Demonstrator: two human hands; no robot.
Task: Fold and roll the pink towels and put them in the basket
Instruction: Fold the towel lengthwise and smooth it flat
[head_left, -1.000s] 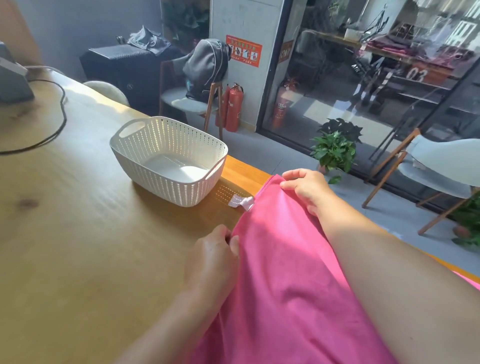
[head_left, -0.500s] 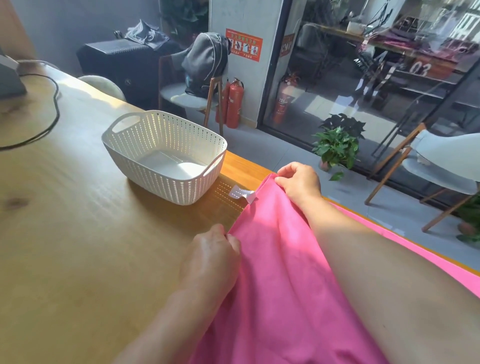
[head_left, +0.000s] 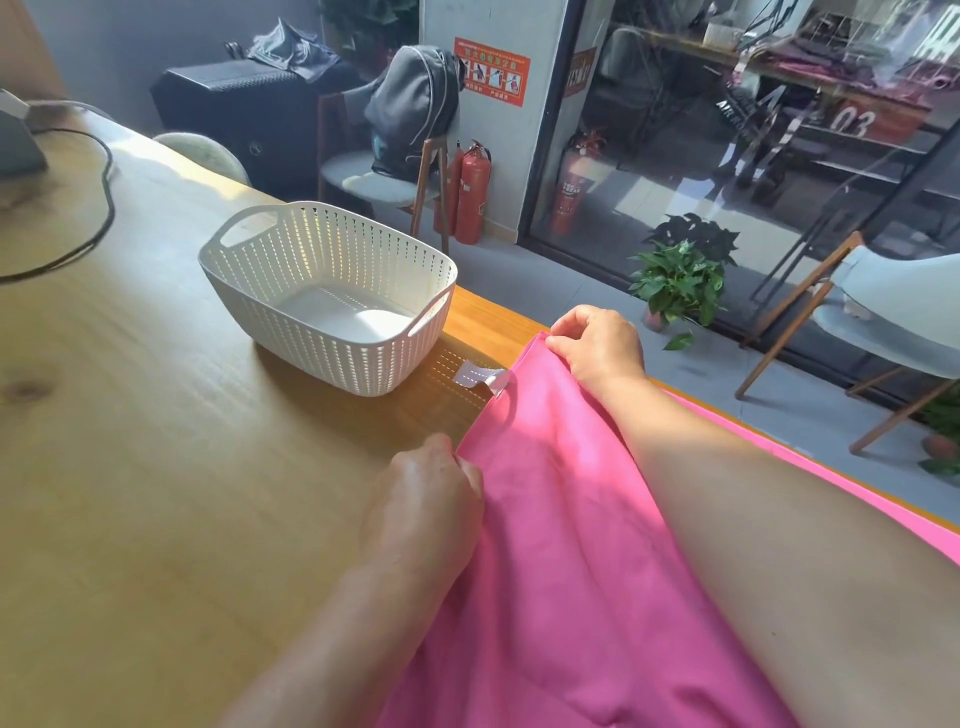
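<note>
A pink towel (head_left: 561, 551) lies spread over the right part of the wooden table (head_left: 156, 493), its left edge running from front to back. My left hand (head_left: 423, 506) pinches that edge at its near corner. My right hand (head_left: 597, 348) pinches the far corner by the table's back edge. A white label (head_left: 475, 375) sticks out of the towel's edge between my hands. The white slotted basket (head_left: 270, 306) stands to the left of the far corner, with nothing in it.
A black cable (head_left: 101, 208) curves over the table's far left beside a grey device (head_left: 18, 140). Beyond the back edge are chairs, a backpack, fire extinguishers, a potted plant (head_left: 680, 280) and a glass wall.
Both hands keep hold of the towel's left edge. The view has shifted slightly; the hands and towel have barely moved.
</note>
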